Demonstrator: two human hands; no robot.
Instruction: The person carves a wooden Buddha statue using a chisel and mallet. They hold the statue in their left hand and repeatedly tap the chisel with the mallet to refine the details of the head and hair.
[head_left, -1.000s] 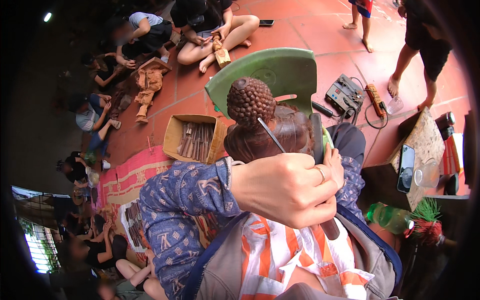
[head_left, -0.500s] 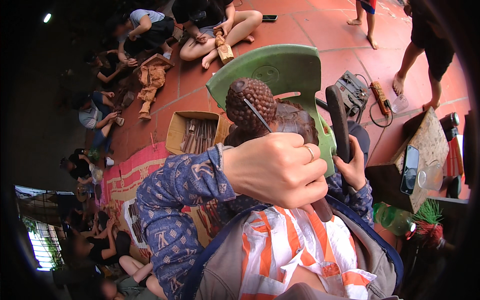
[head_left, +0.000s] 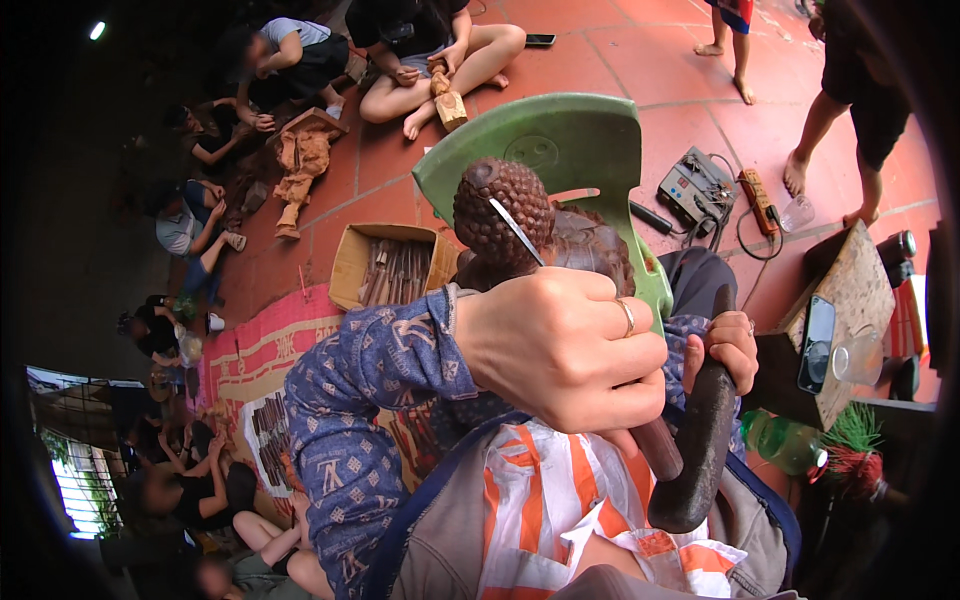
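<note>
- A dark wooden carved head [head_left: 505,210] with a knobbly, bead-patterned crown stands upright at the centre of the view, leaning against the back of a green plastic chair [head_left: 570,140].
- A slim metal chisel blade [head_left: 517,230] lies aslant across the carving, its tip touching the beaded crown and its shaft running down and to the right into the fist below.
- The left hand [head_left: 560,345] is closed into a tight fist around the chisel's reddish wooden handle [head_left: 657,447], which sticks out beneath the fist; the fingers [head_left: 610,330] are curled fully shut, a ring on one of them, and the carving sits just above and beyond the knuckles.
- The right hand [head_left: 725,345] is wrapped shut around the upper part of a dark wooden mallet [head_left: 700,450], which hangs almost upright just right of the chisel handle, apart from the carving.
- A blue patterned sleeve [head_left: 360,400] covers the left forearm, and an orange-and-white striped cloth [head_left: 540,510] lies on the lap below.
- On the red tiled floor to the left stands an open cardboard box of chisels [head_left: 385,265].
- A power tool with cables [head_left: 700,185] lies right of the chair.
- Other people sit on the floor beyond, one holding a pale wooden figure [head_left: 445,95].
</note>
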